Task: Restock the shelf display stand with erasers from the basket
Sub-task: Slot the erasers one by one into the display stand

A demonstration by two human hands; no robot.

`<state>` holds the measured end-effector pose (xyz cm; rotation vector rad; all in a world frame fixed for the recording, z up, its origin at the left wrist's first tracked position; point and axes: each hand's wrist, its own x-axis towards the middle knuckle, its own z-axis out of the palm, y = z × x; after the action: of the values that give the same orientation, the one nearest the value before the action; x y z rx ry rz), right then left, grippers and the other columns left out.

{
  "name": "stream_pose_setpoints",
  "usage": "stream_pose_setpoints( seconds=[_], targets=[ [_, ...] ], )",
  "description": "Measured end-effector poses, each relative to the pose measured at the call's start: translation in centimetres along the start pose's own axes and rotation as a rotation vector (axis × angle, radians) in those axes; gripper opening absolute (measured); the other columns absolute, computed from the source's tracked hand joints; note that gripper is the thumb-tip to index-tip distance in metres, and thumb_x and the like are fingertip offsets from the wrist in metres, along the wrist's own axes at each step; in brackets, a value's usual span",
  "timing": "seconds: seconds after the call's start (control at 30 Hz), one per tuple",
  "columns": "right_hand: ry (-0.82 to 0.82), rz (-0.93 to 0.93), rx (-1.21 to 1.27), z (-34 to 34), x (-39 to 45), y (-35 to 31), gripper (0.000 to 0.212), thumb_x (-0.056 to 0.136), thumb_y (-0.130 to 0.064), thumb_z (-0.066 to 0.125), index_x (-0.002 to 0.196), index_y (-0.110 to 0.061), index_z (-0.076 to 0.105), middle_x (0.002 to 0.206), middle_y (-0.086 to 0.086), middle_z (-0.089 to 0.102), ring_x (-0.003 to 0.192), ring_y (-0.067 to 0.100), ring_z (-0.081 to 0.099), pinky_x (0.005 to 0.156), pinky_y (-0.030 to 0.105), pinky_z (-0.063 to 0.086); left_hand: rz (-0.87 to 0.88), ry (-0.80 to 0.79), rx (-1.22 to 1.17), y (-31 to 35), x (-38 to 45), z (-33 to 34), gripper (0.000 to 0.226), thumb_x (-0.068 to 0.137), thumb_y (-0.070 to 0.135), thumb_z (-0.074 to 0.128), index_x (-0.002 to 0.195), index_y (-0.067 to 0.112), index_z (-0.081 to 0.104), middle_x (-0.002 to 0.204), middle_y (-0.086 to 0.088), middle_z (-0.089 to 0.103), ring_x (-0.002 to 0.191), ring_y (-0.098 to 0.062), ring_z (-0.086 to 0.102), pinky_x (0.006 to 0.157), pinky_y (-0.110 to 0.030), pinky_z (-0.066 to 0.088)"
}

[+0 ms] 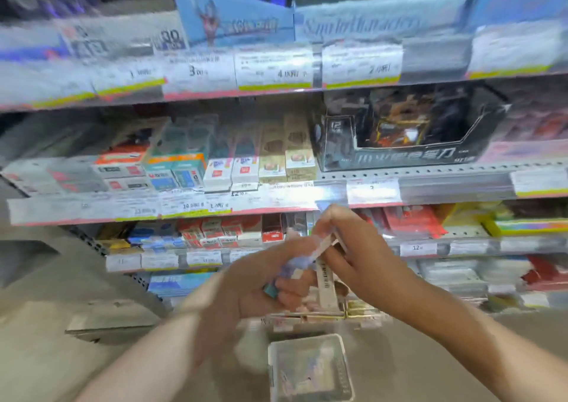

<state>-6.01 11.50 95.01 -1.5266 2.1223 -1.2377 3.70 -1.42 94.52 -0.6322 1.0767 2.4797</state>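
Observation:
My left hand (pixel 246 281) grips a bundle of small packaged erasers (pixel 295 268), pale blue, white and teal, at chest height in front of the shelves. My right hand (pixel 353 248) pinches the top of one flat eraser pack (pixel 324 245) from that bundle, and a long beige pack (pixel 326 288) hangs below it. The white basket (pixel 310 368) sits low between my forearms, with a few packs blurred inside. The shelf display (pixel 255 168) holds rows of boxed erasers at mid height. The whole view is motion-blurred.
A black open display box (pixel 408 143) stands on the middle shelf to the right. Price-tag rails (pixel 276 72) run along each shelf edge. Red and white boxes (pixel 215 231) fill the lower shelf. Grey floor lies at the left.

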Motion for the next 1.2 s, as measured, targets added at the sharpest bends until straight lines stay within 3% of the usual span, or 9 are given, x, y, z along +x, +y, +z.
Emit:
stream_pose_setpoints(
  seconds=[0.13,0.3,0.5,0.67,0.83,1.0,1.07,1.13,1.2],
  targets=[
    [-0.006,0.039,0.074,-3.6,0.1,-2.9,0.013,0.086,0.003,0.048,0.090,-0.010,0.047,0.065,-0.011,0.038,0.048,0.000,0.046,0.046,0.010,0.033,0.034,0.086,0.253,2.4,-1.4,4.2,0.038,0.056,0.027,0.074,0.082,0.011,0.051,0.061,-0.005,0.048,0.029,0.000,0.028,0.030,-0.010,0.023],
    [0.015,-0.046,-0.046,-6.6,0.0,-3.9,0.017,0.090,-0.005,0.046,0.092,-0.021,0.040,0.074,-0.016,0.037,0.067,-0.005,0.042,0.060,0.009,0.034,0.056,0.120,0.173,4.0,-2.5,9.0,0.008,0.070,0.012,0.062,0.069,0.006,0.057,0.062,-0.012,0.054,0.033,-0.005,0.041,0.032,-0.008,0.025],
    [0.032,-0.177,-0.198,-10.8,0.5,-3.3,0.028,0.089,-0.006,0.039,0.093,-0.032,0.031,0.089,-0.018,0.035,0.078,0.005,0.042,0.070,0.024,0.038,0.022,0.133,0.259,6.2,-1.6,12.4,0.012,0.067,0.009,0.070,0.065,0.010,0.058,0.055,-0.013,0.061,0.025,0.000,0.029,0.027,-0.007,0.025],
    [0.059,-0.334,-0.156,-15.4,1.9,-3.5,0.021,0.089,-0.009,0.036,0.092,-0.030,0.035,0.086,-0.021,0.039,0.079,-0.001,0.040,0.070,0.011,0.032,0.096,0.032,0.309,8.8,-1.0,15.1,0.008,0.058,0.009,0.075,0.059,0.012,0.069,0.056,-0.011,0.061,0.026,0.001,0.032,0.028,-0.008,0.028],
    [0.068,-0.403,-0.043,-19.4,4.8,-3.7,0.023,0.080,-0.003,0.034,0.091,-0.022,0.040,0.075,-0.017,0.041,0.069,0.004,0.041,0.063,0.013,0.031,0.199,-0.069,0.302,11.4,-0.6,17.7,0.033,0.038,0.017,0.092,0.062,0.010,0.070,0.058,-0.009,0.063,0.028,0.001,0.035,0.030,-0.008,0.031],
    [0.029,-0.459,-0.130,-21.2,7.6,-3.5,0.027,0.084,-0.002,0.030,0.098,-0.020,0.044,0.087,-0.019,0.043,0.090,-0.009,0.045,0.074,0.009,0.034,0.346,0.144,0.253,12.8,-0.2,19.3,0.013,0.057,0.010,0.078,0.060,0.010,0.066,0.055,-0.009,0.060,0.026,0.000,0.029,0.028,-0.008,0.027],
    [0.030,-0.500,-0.187,-21.3,8.5,-3.4,0.024,0.088,-0.002,0.032,0.100,-0.018,0.045,0.096,-0.008,0.048,0.104,0.003,0.050,0.087,0.016,0.038,0.391,0.194,0.220,13.1,-0.1,19.5,0.006,0.059,0.018,0.069,0.057,0.013,0.067,0.056,-0.009,0.060,0.027,0.000,0.028,0.028,-0.009,0.027],
    [0.032,-0.543,-0.225,-21.2,9.4,-3.7,0.023,0.090,-0.001,0.033,0.099,-0.018,0.045,0.098,-0.002,0.048,0.097,0.017,0.053,0.094,0.029,0.039,0.418,0.208,0.213,13.4,-0.3,19.4,0.007,0.059,0.023,0.068,0.056,0.017,0.068,0.057,-0.008,0.060,0.029,0.000,0.028,0.028,-0.009,0.029],
    [0.006,-0.554,-0.236,-21.1,10.0,-4.0,0.021,0.093,-0.003,0.033,0.100,-0.019,0.045,0.098,-0.002,0.046,0.088,0.012,0.054,0.089,0.030,0.041,0.431,0.217,0.213,13.7,-0.7,19.2,0.006,0.060,0.021,0.067,0.057,0.016,0.067,0.056,-0.007,0.059,0.030,0.000,0.028,0.029,-0.009,0.027]
  ],
)
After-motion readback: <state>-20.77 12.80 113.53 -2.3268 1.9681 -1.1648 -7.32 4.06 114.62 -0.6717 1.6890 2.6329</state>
